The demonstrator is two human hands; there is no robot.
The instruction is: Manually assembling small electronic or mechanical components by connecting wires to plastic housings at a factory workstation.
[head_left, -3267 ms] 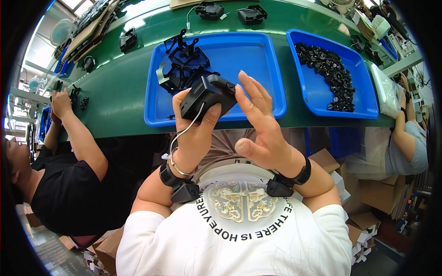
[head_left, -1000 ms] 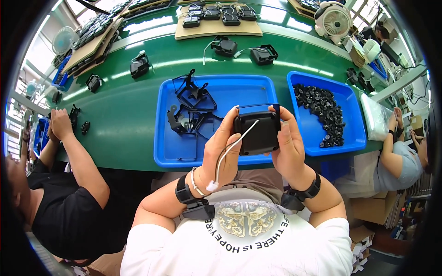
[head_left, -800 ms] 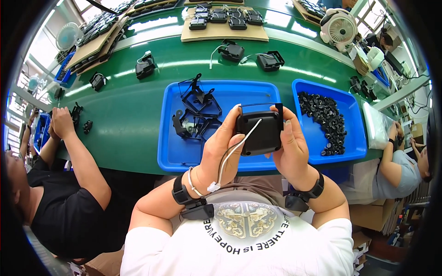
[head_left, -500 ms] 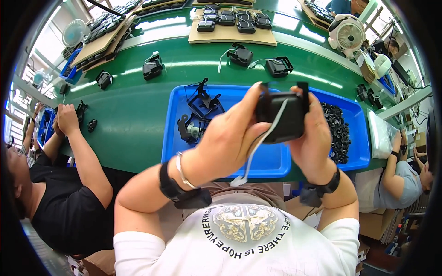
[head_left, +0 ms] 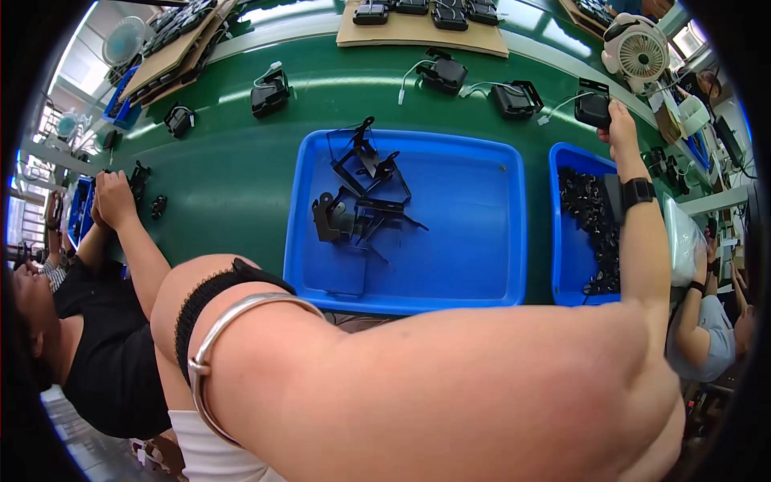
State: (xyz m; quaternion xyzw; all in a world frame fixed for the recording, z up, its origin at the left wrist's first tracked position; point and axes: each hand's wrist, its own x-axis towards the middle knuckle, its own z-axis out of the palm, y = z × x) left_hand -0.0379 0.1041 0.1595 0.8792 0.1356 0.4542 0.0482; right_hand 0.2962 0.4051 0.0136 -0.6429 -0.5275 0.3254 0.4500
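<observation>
My right hand [head_left: 620, 135] reaches to the far right of the bench. Its fingers close on the edge of a black box-shaped device [head_left: 593, 109] with a bracket frame and a white cable, at the bench top. My left arm, with a silver bracelet [head_left: 215, 365] and a black band, fills the lower part very close up. The fingers of my left hand are not distinguishable. Similar devices lie beside the held one, among them a black device with a cable [head_left: 514, 98] and another device [head_left: 443, 74].
A blue tray [head_left: 482, 301] holds loose black brackets [head_left: 371, 170]. The blue bin [head_left: 562, 281] contains small black parts. Boards of devices [head_left: 422, 38] stand at the back, near a fan [head_left: 638, 52]. People work on both sides.
The black device has gone from between both hands in front of me to the far right of the bench, in my right hand. My left hand has let go; its arm is now very near the camera.
</observation>
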